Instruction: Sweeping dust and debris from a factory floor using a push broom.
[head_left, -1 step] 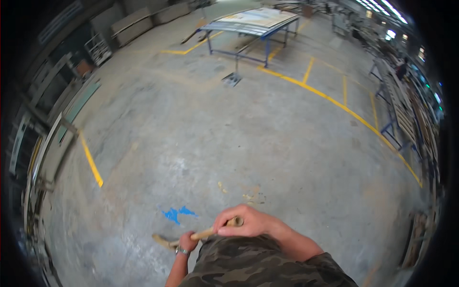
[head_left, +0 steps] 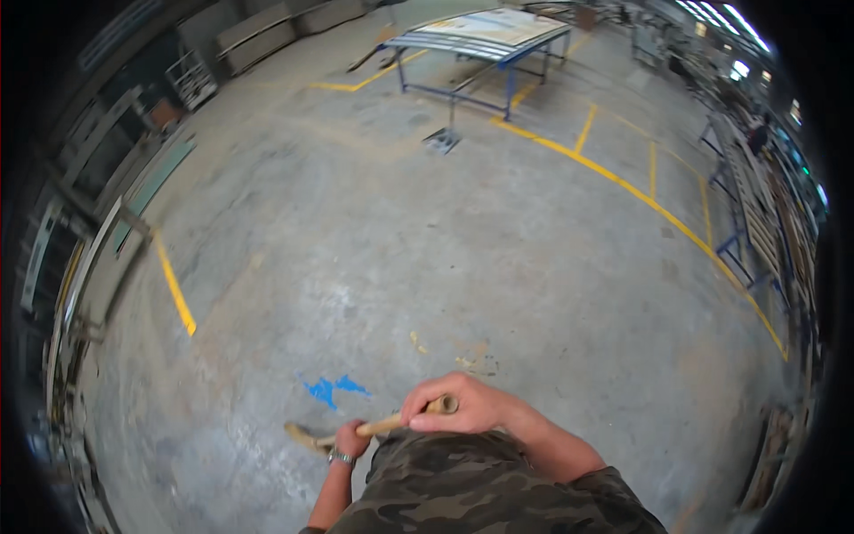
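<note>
A long broom with a pale, bamboo-like handle (head_left: 382, 425) slants across in front of my body. My right hand (head_left: 455, 402) is closed around its upper end, and the hollow tip pokes out beside the thumb. Further down the handle, my left hand (head_left: 352, 439) is wrapped around it, with a metal-banded watch on the wrist. The tan broom head (head_left: 304, 436) is at the floor past my left hand, small and partly blurred. Just beyond it, a blue patch (head_left: 334, 390) marks the grey concrete.
A blue-framed table (head_left: 485, 44) carrying flat panels stands far ahead. Near it, a small metal plate with an upright rod (head_left: 442, 140) sits on the floor. Racks (head_left: 752, 214) line the right side; frames and boards (head_left: 98, 258) line the left. Yellow lines (head_left: 623, 184) cross the floor.
The view has shifted slightly, so the table appears a little further right. Both hands keep their hold on the broom, which has moved only slightly in the picture.
</note>
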{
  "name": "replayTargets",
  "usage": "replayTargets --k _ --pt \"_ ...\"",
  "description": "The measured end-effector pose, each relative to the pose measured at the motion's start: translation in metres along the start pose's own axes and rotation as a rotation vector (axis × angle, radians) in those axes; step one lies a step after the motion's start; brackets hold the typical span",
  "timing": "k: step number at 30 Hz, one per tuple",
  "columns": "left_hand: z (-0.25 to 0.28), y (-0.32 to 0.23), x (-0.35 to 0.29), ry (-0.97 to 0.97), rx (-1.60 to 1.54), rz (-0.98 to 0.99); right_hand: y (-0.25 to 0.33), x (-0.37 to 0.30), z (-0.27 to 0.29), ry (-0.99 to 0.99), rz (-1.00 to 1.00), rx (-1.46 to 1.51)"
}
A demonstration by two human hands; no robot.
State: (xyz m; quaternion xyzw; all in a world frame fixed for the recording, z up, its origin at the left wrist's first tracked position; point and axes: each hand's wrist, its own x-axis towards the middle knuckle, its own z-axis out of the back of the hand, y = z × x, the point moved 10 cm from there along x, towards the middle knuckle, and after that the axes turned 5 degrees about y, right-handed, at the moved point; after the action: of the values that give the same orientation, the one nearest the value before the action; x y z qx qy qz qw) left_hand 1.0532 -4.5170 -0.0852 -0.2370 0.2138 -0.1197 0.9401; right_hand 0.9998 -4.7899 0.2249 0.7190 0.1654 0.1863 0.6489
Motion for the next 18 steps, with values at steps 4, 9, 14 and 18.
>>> replayTargets --k 4,9,14,18 --pt "0.02 -0.032 0.056 -0.085 -0.082 0.018 0.001 0.033 0.06 0.046 0.04 0.019" --pt "0.032 -0.06 0.15 -0.137 -0.049 -0.047 -0.004 0.072 0.139 0.006 -0.009 -0.028" --pt "0.037 -0.119 0.286 -0.078 -0.055 -0.141 -0.009 0.095 0.25 -0.216 -0.034 0.023" --pt "0.03 -0.199 0.394 -0.113 -0.052 -0.316 0.009 0.084 0.339 -0.455 -0.013 -0.03"
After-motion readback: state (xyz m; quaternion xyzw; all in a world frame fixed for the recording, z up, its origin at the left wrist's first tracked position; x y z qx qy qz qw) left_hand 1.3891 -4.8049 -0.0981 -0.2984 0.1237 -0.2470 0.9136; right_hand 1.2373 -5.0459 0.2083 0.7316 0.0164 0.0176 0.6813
